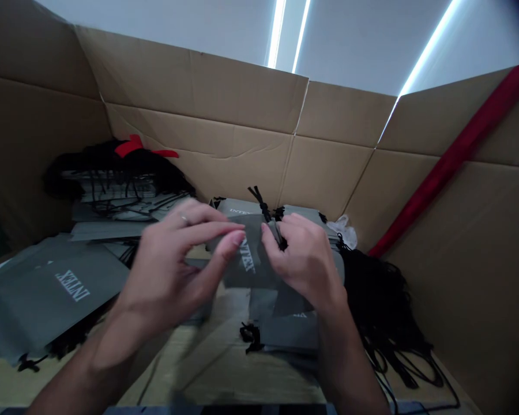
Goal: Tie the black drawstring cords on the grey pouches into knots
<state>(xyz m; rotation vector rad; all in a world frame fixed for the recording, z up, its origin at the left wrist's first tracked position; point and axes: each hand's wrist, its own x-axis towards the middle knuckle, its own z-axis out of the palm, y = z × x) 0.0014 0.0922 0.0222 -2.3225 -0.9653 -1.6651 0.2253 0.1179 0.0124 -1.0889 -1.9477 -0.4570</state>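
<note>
A grey drawstring bag (pixel 255 268) printed INTEX is held up in front of me, its lettering running sideways. My right hand (pixel 300 253) is closed, with thumb and curled fingers gripping the bag's upper right part. A knotted black cord (pixel 263 204) sticks up from the bag just left of those fingers. At the bag's left edge, thumb and fingertips of my left hand (pixel 177 253) come together in a pinch on the fabric; the hand is slightly blurred and wears a ring. Beneath the right hand lies a stack of similar grey bags (pixel 285 334), partly covered by my wrist.
Cardboard walls (pixel 199 86) enclose the work surface (pixel 225 374). Grey bags (pixel 82 288) lie at left, with a bundle of bags and black cords (pixel 130 178) behind. Black cords (pixel 380 300) hang at right. A red strap (pixel 454 155) crosses the right wall. Clear plastic (pixel 345 230) lies behind.
</note>
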